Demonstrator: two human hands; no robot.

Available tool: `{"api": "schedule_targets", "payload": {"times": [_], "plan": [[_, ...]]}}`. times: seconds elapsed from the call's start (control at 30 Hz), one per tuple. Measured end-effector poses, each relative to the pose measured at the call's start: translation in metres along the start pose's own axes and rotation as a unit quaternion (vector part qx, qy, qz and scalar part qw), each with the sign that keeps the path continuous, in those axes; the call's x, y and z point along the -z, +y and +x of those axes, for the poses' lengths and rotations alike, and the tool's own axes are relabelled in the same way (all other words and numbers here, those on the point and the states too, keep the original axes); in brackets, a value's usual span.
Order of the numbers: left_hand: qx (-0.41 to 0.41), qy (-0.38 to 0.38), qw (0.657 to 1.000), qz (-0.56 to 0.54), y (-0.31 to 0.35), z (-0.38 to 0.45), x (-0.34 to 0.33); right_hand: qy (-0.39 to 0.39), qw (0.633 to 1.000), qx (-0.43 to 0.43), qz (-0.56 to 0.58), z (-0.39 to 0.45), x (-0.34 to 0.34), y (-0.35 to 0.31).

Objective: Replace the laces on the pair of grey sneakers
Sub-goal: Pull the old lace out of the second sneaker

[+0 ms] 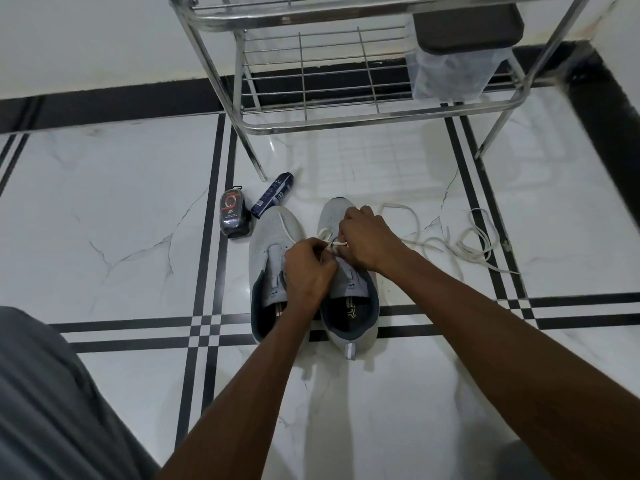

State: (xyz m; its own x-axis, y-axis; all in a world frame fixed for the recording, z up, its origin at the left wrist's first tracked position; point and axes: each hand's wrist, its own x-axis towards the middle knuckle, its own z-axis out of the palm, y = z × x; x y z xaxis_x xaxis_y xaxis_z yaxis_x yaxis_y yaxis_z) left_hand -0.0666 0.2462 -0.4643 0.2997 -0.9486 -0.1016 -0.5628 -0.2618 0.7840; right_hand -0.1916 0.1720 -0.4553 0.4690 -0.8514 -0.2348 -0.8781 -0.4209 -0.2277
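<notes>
Two grey sneakers stand side by side on the white tiled floor, toes pointing away from me. The left sneaker (273, 237) shows no lace over its tongue. Over the right sneaker (353, 306) both hands meet. My left hand (308, 268) pinches a white lace (325, 233) near the front eyelets. My right hand (367, 237) grips the same lace just beside it, fingers curled over the shoe's forefoot. A loose white lace (467, 244) lies tangled on the floor to the right.
A steel wire shoe rack (311, 74) stands beyond the sneakers, with a dark-lidded bin (457, 53) on it. A black shoe-polish pack (235, 216) and a dark blue tube (273, 194) lie left of the shoes. My grey-clad knee (45, 393) fills the lower left.
</notes>
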Motion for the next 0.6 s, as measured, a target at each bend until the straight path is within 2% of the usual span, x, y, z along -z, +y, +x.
{"api": "schedule_targets", "payload": {"times": [0.1,0.17,0.23,0.3,0.33,0.37,0.43,0.53,0.6], "plan": [[-0.005,0.001,1.0,0.001,0.001,-0.002,0.001,0.012,0.999,0.0,0.041,-0.003,0.002,-0.003],[-0.004,0.0,1.0,-0.004,0.003,0.0,0.001,0.085,0.989,-0.062,0.103,-0.003,0.005,0.002],[0.001,-0.003,1.0,-0.007,0.004,0.002,0.001,0.24,0.937,-0.197,0.163,-0.002,0.015,0.018],[0.001,-0.003,1.0,-0.003,0.004,0.001,0.001,0.325,0.879,-0.283,0.204,-0.005,0.023,0.039],[0.002,-0.003,1.0,0.0,0.003,0.0,0.001,0.322,0.877,-0.28,0.218,-0.006,0.024,0.044],[0.002,-0.004,1.0,0.002,0.001,-0.002,0.001,0.29,0.894,-0.25,0.234,-0.006,0.024,0.044],[-0.001,-0.004,1.0,-0.001,0.0,-0.004,-0.001,0.179,0.942,-0.167,0.232,-0.004,0.018,0.034],[-0.003,0.0,1.0,-0.003,0.003,-0.001,-0.002,0.031,0.987,-0.094,0.124,0.0,0.005,0.005],[-0.008,0.001,1.0,0.0,0.004,0.001,-0.002,0.03,0.997,-0.068,0.031,0.001,0.001,-0.006]]}}
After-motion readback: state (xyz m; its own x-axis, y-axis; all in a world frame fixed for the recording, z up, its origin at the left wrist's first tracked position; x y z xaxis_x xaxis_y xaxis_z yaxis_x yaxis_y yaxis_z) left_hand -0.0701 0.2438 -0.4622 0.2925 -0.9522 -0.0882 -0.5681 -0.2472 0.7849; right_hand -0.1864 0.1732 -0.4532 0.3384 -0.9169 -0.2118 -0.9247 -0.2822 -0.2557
